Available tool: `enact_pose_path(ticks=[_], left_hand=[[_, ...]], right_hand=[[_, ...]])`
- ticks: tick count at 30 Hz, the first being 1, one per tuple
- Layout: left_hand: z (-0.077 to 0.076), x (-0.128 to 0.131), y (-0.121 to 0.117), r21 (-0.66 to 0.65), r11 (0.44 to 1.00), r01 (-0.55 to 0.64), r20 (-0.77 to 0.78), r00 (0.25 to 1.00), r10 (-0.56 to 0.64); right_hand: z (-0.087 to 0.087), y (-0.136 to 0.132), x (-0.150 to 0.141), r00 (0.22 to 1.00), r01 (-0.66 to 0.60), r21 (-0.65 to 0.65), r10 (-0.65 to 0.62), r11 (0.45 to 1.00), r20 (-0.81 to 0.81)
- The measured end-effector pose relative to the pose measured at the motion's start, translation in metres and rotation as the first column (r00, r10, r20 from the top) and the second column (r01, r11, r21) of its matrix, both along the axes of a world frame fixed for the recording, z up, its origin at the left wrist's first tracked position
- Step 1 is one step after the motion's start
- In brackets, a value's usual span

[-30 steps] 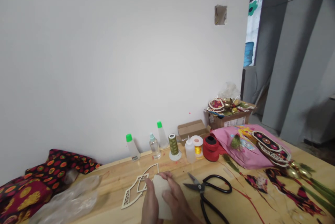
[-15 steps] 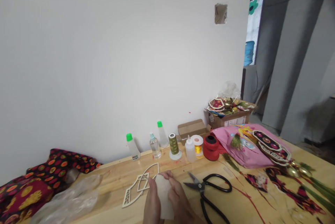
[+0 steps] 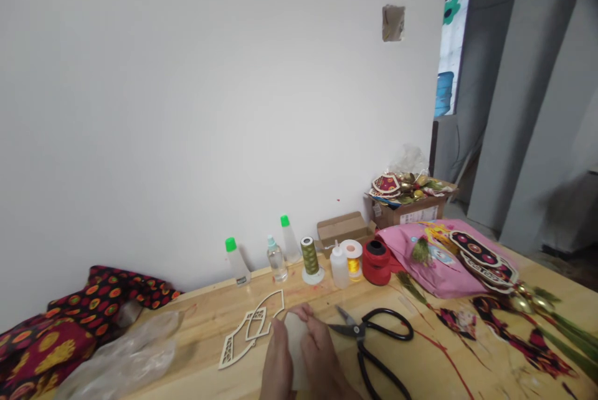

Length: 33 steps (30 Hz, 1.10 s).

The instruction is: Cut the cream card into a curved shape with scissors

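both hands are closed around a pale flat piece (image 3: 296, 350), left hand (image 3: 276, 359) along one side and right hand (image 3: 322, 356) pressing the other, so it's basically sandwiched upright-ish over the near part of the wooden table (image 3: 196, 350). some cut-out frames (image 3: 247, 331) lie overlapped just left of them, and black-handled scissors (image 3: 359, 330) sit spread open on the right. behind that there's a green thread spool (image 3: 309, 257), a squeeze bottle (image 3: 339, 268) and a red thread spool (image 3: 376, 263).
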<state>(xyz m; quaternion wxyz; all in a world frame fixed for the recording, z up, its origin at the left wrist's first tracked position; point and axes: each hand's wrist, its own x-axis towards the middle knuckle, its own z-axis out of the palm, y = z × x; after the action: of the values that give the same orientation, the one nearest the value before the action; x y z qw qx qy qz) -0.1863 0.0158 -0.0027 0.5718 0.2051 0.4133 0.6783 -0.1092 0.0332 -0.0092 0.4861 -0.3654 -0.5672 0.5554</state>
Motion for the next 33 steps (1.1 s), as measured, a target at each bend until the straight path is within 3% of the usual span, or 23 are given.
enact_pose_path(ticks=[3,5,11,16,19,23,25,29,33], left_hand=[[0.004,-0.003,0.001,0.019,1.000,-0.013,0.107,0.994,0.011],[0.005,-0.006,0.001,0.042,0.999,-0.026,0.126,0.992,0.021],[0.002,-0.006,0.000,0.011,0.999,-0.039,-0.026,0.999,0.039],[0.002,-0.001,-0.001,0.055,0.998,-0.015,-0.076,0.997,0.019],[0.004,0.000,-0.002,0.072,0.996,-0.045,-0.099,0.994,0.052],[0.007,-0.003,-0.001,0.101,0.994,-0.035,-0.023,0.999,0.037],[0.007,-0.005,0.000,0.097,0.995,-0.029,0.005,1.000,0.029],[0.004,-0.006,0.000,0.093,0.995,-0.018,0.014,1.000,0.017],[0.004,-0.004,-0.001,0.109,0.994,-0.017,0.015,1.000,0.016]], right_hand=[[0.018,-0.003,0.009,0.966,-0.209,0.035,0.212,0.977,-0.146],[0.025,-0.004,0.012,0.953,-0.261,0.044,0.265,0.964,-0.147],[0.011,-0.002,0.001,0.995,-0.103,0.103,0.100,0.989,0.030],[-0.002,-0.004,-0.001,0.974,0.036,0.022,-0.040,0.999,0.224],[0.002,-0.006,0.003,0.991,0.006,-0.028,-0.002,1.000,0.134],[0.017,-0.006,0.009,0.980,-0.183,-0.013,0.182,0.983,-0.081],[0.022,-0.006,0.009,0.975,-0.210,0.016,0.211,0.978,-0.073],[0.018,-0.006,0.004,0.989,-0.146,0.050,0.144,0.988,0.036],[0.010,-0.008,0.004,0.992,-0.094,-0.029,0.096,0.995,0.081]])
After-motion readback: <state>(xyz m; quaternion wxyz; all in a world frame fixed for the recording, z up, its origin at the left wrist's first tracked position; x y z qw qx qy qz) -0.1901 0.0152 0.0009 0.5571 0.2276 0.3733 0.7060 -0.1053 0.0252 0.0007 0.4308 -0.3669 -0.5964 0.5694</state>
